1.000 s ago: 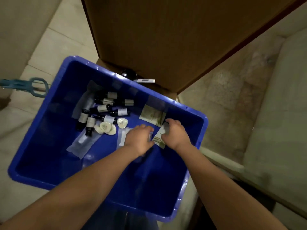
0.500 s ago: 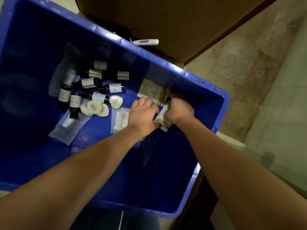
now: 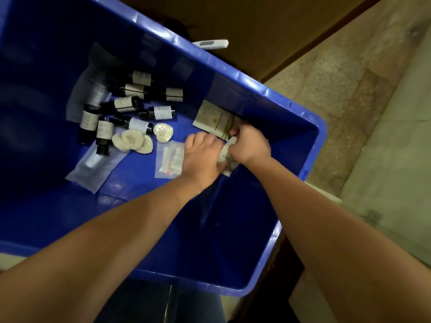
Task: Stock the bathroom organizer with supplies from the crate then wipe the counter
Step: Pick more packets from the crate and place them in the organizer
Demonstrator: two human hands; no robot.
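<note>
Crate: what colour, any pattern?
The crate is plain glossy blue, with no pattern. It shows best in the head view, the only view.

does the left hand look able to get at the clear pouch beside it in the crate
Probably yes: the clear pouch lies flat on the crate floor right beside the left hand. But that hand looks curled on the paper packets, so it would likely need to let go first.
</note>
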